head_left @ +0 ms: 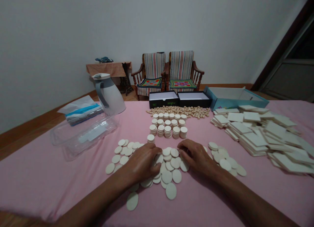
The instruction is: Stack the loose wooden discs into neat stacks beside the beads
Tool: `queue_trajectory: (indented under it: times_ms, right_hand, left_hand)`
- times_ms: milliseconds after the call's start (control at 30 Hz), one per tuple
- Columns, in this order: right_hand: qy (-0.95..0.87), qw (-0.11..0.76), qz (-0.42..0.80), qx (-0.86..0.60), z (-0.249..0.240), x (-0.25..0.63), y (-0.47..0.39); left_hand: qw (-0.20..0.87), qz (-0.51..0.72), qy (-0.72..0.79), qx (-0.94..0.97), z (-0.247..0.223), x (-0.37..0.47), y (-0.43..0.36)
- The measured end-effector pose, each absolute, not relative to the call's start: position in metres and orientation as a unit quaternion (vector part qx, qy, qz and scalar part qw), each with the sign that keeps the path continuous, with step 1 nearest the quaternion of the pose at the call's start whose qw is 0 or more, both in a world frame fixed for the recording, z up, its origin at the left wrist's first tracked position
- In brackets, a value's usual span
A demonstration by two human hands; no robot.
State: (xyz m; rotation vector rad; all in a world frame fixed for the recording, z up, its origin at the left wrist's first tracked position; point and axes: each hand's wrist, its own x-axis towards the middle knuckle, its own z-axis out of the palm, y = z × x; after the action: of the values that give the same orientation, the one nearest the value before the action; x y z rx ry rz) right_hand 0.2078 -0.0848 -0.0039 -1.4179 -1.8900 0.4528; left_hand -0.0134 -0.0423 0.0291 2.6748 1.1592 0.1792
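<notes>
My left hand (146,161) rests at the left side of a loose heap of pale round wooden discs (171,191). Its thumb and fingers curve around a disc (159,158) at the heap's edge. Across the heap, my right hand (196,155) has its fingers bent inward, the thumb and forefinger tips close together beside the upper discs; whatever lies between them is hidden. Just beyond my hands, rows of stacked discs (167,131) stand upright, with one separate stack (150,138) nearer my left hand.
More discs lie scattered left (116,158) and right (225,165). Small wooden pieces (181,111) spread before two black boxes (164,104). Square wooden tiles (255,137) pile up by a blue box (235,99). At left are a jug (110,96), clear plastic trays (85,135) and a blue packet (83,112).
</notes>
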Motion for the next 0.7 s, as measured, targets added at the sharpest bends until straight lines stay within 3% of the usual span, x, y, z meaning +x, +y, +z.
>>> queue_trajectory:
  times_ms: [267, 500, 700]
  right_hand:
    - [-0.735, 0.358, 0.177, -0.547, -0.004, 0.208, -0.085]
    - [-0.734, 0.356, 0.176, -0.551, -0.002, 0.208, -0.086]
    - [-0.738, 0.356, 0.172, -0.548, -0.004, 0.208, -0.085]
  left_hand:
    - [0.137, 0.043, 0.381, 0.913, 0.031, -0.018, -0.040]
    - [0.181, 0.143, 0.398, 0.888, 0.041, -0.028, -0.026]
    - [0.095, 0.175, 0.479, 0.855, 0.041, -0.038, 0.008]
